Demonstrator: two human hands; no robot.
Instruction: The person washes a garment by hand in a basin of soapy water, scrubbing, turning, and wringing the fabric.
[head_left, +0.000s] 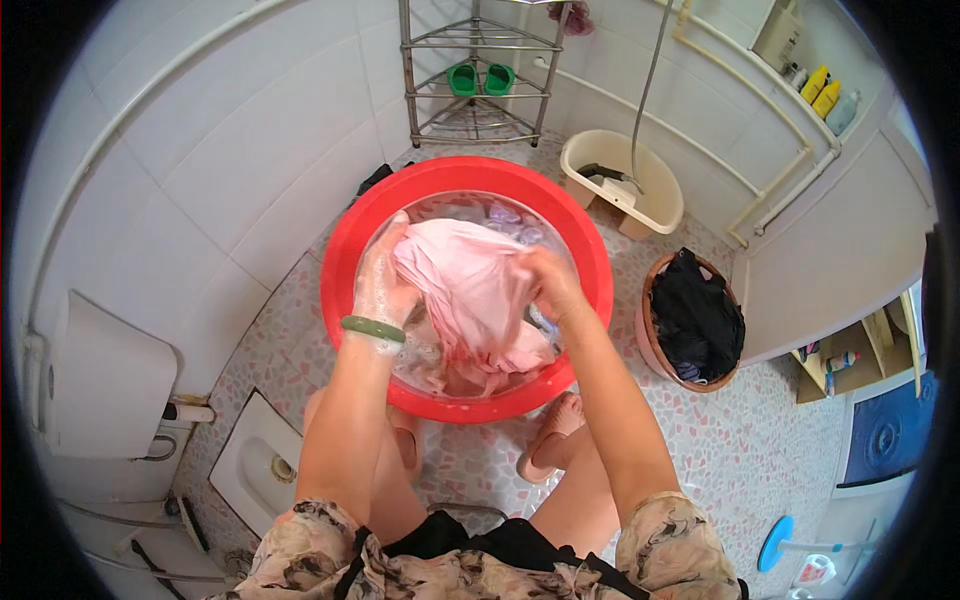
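A large red plastic basin (469, 410) stands on the floor between my feet, with sudsy water and wet clothes in it. Both hands hold up a pink cloth garment (480, 270) over the water, its lower part hanging into the basin. My left hand (384, 274), wet with foam and with a green bangle (373, 328) at the wrist, grips the garment's left edge. On the other side my right hand (549, 281) has its fingers closed on the fabric; they look slightly blurred. Purple clothing (514, 217) lies in the water behind the garment.
A bucket (651, 341) of dark clothes stands right of the basin. Behind it is a cream plastic tub (667, 202) with a shower hose. A metal corner rack (480, 139) holds green slippers (463, 79). A squat toilet (255, 457) is set in the floor at lower left.
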